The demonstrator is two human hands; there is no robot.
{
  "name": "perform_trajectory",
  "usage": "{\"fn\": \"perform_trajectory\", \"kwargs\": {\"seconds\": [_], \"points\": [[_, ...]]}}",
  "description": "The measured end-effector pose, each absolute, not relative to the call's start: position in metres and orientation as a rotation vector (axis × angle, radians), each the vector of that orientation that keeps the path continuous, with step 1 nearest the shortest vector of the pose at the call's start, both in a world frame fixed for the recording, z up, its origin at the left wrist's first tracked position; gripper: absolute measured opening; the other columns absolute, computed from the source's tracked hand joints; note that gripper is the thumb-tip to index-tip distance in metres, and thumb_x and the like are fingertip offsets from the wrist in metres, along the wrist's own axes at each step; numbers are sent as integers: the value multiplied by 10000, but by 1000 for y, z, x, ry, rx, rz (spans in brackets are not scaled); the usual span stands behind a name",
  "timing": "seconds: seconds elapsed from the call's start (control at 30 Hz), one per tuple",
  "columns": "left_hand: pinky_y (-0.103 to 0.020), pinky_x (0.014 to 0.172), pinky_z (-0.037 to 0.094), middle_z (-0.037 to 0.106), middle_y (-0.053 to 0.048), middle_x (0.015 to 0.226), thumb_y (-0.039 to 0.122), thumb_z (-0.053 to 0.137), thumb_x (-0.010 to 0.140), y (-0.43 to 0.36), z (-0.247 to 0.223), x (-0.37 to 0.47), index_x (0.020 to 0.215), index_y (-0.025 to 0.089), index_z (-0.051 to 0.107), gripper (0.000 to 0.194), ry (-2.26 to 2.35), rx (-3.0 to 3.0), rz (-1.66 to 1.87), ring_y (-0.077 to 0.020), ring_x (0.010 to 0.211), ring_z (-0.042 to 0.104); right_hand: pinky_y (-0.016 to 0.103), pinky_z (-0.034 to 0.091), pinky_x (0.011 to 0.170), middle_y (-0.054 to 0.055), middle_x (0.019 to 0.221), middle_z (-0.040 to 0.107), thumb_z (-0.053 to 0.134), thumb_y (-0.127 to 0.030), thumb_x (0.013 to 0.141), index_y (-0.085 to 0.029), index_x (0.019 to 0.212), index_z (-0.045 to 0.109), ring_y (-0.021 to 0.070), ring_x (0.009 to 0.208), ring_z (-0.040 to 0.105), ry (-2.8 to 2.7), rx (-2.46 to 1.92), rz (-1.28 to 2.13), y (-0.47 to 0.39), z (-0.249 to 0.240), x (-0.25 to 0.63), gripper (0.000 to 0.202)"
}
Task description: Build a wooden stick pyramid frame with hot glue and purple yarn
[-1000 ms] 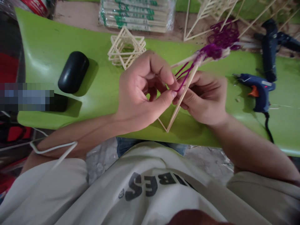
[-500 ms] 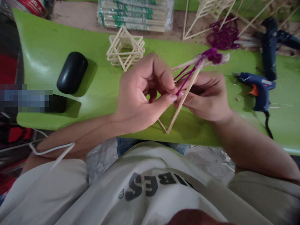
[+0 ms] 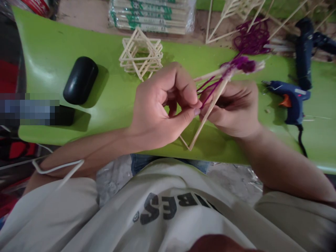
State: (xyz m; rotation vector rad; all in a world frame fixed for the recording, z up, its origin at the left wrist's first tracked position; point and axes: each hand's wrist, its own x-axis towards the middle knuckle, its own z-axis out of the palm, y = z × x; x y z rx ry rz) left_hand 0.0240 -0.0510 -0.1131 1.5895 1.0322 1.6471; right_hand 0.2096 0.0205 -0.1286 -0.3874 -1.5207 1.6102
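At the left end of the bench, near its near left corner, a black block lies partly blurred out. Next to the right comes a black case, rounded, on bare green. Along the far edge sits the star of stacked sticks, with the pack of wrapped sticks just past that edge.

The left hand is over the middle of the bench, thumb and forefinger pressed together on the purple yarn, the other fingers curled. The frame is held up between the hands — 2 sticks meet in a low corner above the near edge, and the yarn is wound about its upper right end.

The right hand is behind the frame's long stick, fingers bent inward; their tips are partly hidden, so I cannot tell how tightly they close or on what.

Farther right, a yarn heap lies past the far edge. Then comes the glue gun — red light showing, nozzle pointing left — with a dark tool across the far edge behind it.
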Motion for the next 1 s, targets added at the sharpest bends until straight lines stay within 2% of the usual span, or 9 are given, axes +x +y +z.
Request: {"fn": "perform_trajectory", "kwargs": {"seconds": [0.07,0.2,0.3,0.4,0.53,0.63,0.77,0.9,1.0], "points": [[-296,568,493,677,-19,897,447,868,982,-51,-113,24,942,266,625,306,1064,1575,1633,-158,775,702,228,583,576,-17,800,849,1016,-214,829,-326,975,937,121,638,708,-1540,-425,1568,19,-127,209,200],[-293,576,513,682,-18,906,514,930,937,-51,-115,23,937,261,627,395,1110,1552,1600,-155,785,713,247,519,526,-23,754,805,1035,-304,812,-334,929,924,127,601,636,-1574,-505,1493,15,-123,210,165],[-294,589,535,703,-20,916,499,936,940,-51,-115,23,947,258,636,384,1111,1532,1595,-156,798,731,255,517,529,-6,769,811,1048,-332,795,-313,921,915,135,611,640,-1582,-558,1468,14,-124,210,184],[-294,588,537,715,-15,910,452,926,953,-51,-114,23,946,258,640,345,1080,1530,1608,-152,780,730,252,534,528,9,768,813,1054,-347,790,-273,937,914,119,569,619,-1537,-509,1488,16,-132,210,216],[-296,569,532,732,-21,930,343,889,972,-51,-113,23,967,251,661,245,1007,1520,1630,-143,747,715,241,437,394,-25,723,754,1004,-309,856,-276,1048,930,62,409,437,-1488,-413,1529,16,-141,211,208],[-289,560,539,748,-20,944,262,869,964,-50,-115,22,991,246,669,203,996,1529,1623,-137,736,714,250,407,349,-4,804,817,963,-307,909,-305,1116,932,79,418,481,-1512,-434,1526,11,-137,214,210],[-254,517,513,757,-14,932,204,866,944,-47,-119,23,1022,234,670,213,956,1573,1665,-115,706,716,250,519,444,-3,833,832,927,-356,969,-315,1098,927,95,491,581,-1551,-574,1476,6,-126,215,136],[-258,521,515,754,-9,926,212,854,955,-49,-116,23,1009,235,674,190,1003,1593,1673,-109,708,721,293,625,532,-19,773,795,1027,-338,858,-322,1034,929,109,491,581,-1579,-589,1462,10,-124,214,202],[-323,635,620,770,-22,940,323,882,979,-53,-107,23,1030,256,680,219,1115,1565,1558,-170,833,783,320,649,545,-11,786,815,1050,-269,809,-315,1025,934,127,490,578,-1603,-579,1435,13,-124,217,249]]}}
